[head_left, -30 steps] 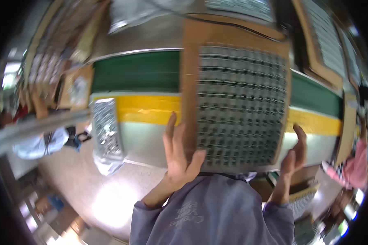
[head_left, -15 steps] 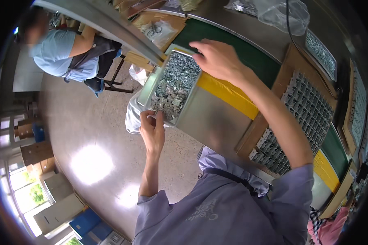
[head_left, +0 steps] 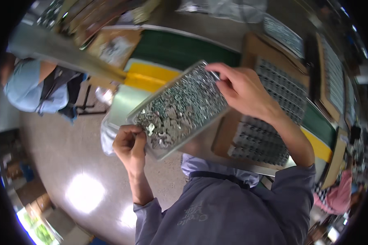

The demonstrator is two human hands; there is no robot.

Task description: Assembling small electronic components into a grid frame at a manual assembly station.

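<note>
A shallow, clear-walled tray (head_left: 183,143) slants across the near side of the bench. It is filled with small loose metal parts (head_left: 188,98): thin, screw-like pieces at the far end and flatter bent pieces at the near end. At its near left corner, my left hand (head_left: 130,148) is closed on the rim, thumb and curled fingers together. My right hand (head_left: 244,90) grips the far right end, its fingers bent over the edge. The palm sides of both hands are hidden.
Right of the tray, a brown board (head_left: 225,136) carries rows of grey metal pieces (head_left: 261,141). Behind lie a green belt (head_left: 171,47) and yellow strip (head_left: 149,77). A metal post (head_left: 69,51) slants across the upper left. A co-worker (head_left: 41,87) sits beyond it.
The tray has moved right and toward me, turning clockwise, with both hands on it. My right hand has come nearer from the far edge. The view has shifted too.
</note>
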